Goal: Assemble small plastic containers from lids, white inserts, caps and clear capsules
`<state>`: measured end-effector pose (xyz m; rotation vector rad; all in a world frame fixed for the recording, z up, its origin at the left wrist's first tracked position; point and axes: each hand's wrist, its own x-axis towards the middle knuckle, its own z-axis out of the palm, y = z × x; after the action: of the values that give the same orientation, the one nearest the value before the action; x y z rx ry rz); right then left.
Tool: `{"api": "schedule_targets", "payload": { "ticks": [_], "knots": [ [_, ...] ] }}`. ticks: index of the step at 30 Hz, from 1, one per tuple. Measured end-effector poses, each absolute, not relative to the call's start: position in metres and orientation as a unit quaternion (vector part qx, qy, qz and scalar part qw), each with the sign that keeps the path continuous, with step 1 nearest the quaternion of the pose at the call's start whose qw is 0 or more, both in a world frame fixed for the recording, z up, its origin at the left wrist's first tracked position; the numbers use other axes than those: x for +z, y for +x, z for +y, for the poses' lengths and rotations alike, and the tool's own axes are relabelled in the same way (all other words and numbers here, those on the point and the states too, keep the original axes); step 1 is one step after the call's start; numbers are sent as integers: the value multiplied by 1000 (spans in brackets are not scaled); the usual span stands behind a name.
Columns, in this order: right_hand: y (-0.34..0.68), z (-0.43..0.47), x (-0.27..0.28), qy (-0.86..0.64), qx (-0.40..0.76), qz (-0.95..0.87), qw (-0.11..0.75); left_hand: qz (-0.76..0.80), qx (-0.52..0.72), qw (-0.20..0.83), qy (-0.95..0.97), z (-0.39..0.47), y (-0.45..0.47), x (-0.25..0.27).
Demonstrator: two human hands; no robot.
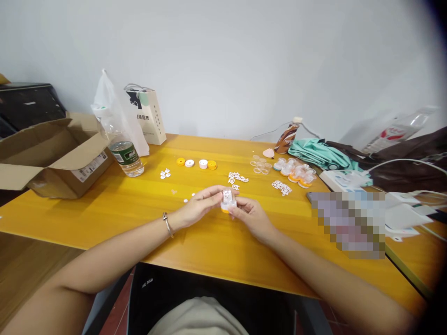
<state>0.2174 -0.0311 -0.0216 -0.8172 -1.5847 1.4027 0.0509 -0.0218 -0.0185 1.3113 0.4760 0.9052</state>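
Note:
Between both hands, just above the table, is a small clear plastic piece with a white and orange base. My left hand grips its left side, fingers behind and thumb in front. My right hand pinches its lower right side. White cut-out plastic pieces lie just beyond the hands, with more white cut-out pieces to the right. Orange and white round caps stand in a row further back. Small white round parts lie to the left. Clear rings and similar clear-topped pieces sit at the right rear.
An open cardboard box and a water bottle stand at the left, before a paper bag. A brown drink bottle, a teal folded cloth item, a power strip and a blurred flat object occupy the right.

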Motion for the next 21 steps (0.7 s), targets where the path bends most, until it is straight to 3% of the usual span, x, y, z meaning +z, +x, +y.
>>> {"api": "schedule_targets", "payload": {
  "ticks": [3,7,11,16,21],
  "knots": [
    [217,-31,-23,-327,557,-633,426,187,391,711,553,-23,50,-20],
    [216,-31,-24,-330,560,-637,415,214,424,666,575,-22,50,-20],
    [216,-30,-24,-328,562,-632,422,186,385,721,545,-21,50,-20],
    [215,-31,-24,-332,566,-629,416,242,435,657,566,-22,52,-24],
    [215,-32,-22,-360,564,-616,416,229,408,688,556,-23,53,-21]
  ]
}}
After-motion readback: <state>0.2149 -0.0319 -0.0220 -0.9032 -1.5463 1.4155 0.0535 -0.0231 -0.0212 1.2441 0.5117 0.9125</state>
